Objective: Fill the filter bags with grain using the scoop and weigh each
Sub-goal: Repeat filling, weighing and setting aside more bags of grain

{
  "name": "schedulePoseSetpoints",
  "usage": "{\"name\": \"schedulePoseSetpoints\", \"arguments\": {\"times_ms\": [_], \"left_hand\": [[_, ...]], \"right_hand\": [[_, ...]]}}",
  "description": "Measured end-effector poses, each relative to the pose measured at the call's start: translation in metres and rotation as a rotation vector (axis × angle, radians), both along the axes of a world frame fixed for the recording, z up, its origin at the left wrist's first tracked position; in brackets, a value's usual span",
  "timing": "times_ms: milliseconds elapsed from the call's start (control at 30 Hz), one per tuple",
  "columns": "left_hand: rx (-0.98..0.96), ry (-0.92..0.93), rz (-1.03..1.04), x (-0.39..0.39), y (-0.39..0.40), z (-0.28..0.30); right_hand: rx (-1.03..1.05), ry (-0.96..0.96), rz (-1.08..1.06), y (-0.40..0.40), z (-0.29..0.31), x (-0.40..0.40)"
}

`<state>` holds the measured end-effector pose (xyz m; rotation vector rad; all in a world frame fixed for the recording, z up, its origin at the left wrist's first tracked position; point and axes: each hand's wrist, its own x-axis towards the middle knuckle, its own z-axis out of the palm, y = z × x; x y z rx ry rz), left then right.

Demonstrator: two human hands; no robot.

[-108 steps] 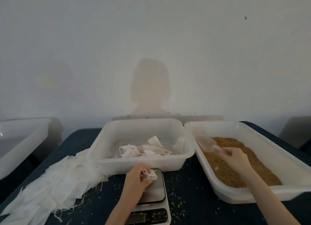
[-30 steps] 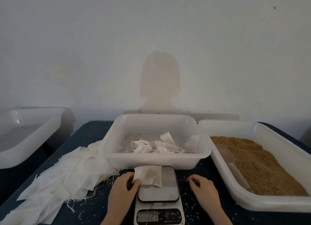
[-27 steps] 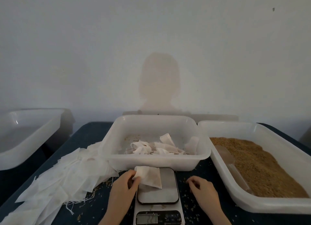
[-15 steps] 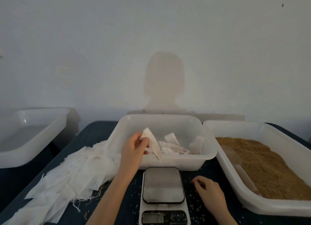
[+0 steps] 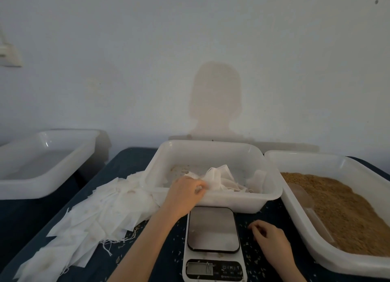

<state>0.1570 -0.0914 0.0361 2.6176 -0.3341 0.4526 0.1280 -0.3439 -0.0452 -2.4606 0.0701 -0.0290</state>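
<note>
A: Where is the left hand (image 5: 185, 194)?

B: At centre frame, reaching over the near rim of the middle tray (image 5: 213, 201). Its fingers are curled at the edge of the heap of filled filter bags (image 5: 219, 180) lying inside; the grip touches the nearest bag, but whether it is pinching it or has let go cannot be told from here.

A: And the right hand (image 5: 270, 242)?

B: Lower right of centre, resting on the dark table (image 5: 135, 163) just right of the scale (image 5: 213, 241). Its fingers are loosely curled and hold nothing.

A: The scale itself?

B: Below the middle tray, its platform bare; the display is too blurred to read.

A: Where are the other materials?

B: The grain (image 5: 341, 210) fills the right tray (image 5: 299, 224), well apart from both hands. The clear scoop (image 5: 310, 212) lies in it along the left wall. The empty filter bags (image 5: 84, 224) spread in a pile at lower left, beside the left forearm. Loose grains dot the table round the scale.
</note>
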Motion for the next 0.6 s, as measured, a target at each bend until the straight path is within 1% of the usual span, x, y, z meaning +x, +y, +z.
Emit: {"name": "schedulePoseSetpoints", "arguments": {"times_ms": [67,100,233,300,367,400,433,500,533,600], "left_hand": [[-0.107,-0.095,0.018,-0.010,0.014,-0.004],[-0.131,-0.128,0.063,-0.015,0.024,-0.007],[-0.111,-0.289,0.391,-0.033,0.069,-0.023],[-0.174,-0.342,0.557,-0.042,0.087,-0.033],[-0.227,-0.303,0.678,-0.046,0.101,-0.046],[-0.209,-0.235,0.712,-0.047,0.108,-0.053],[-0.153,-0.141,0.716,-0.048,0.114,-0.060],[0.020,0.025,0.658,-0.048,0.123,-0.071],[0.083,0.046,0.626,-0.049,0.125,-0.074],[0.130,0.008,0.608,-0.051,0.127,-0.074]], "right_hand": [[-0.002,0.001,0.006,0.000,0.000,0.000],[0.001,0.002,0.009,0.000,0.000,0.000],[-0.012,0.003,0.018,0.000,0.001,0.000],[-0.026,-0.001,0.017,0.000,0.001,0.001],[-0.032,-0.003,0.016,0.000,-0.001,0.001],[-0.032,-0.002,0.015,0.000,-0.001,0.001],[-0.030,-0.001,0.013,0.000,-0.001,0.001],[-0.022,0.001,0.005,0.001,-0.001,0.002],[-0.021,0.003,0.001,0.002,0.000,0.002],[-0.020,0.013,-0.001,0.002,0.002,0.002]]}}
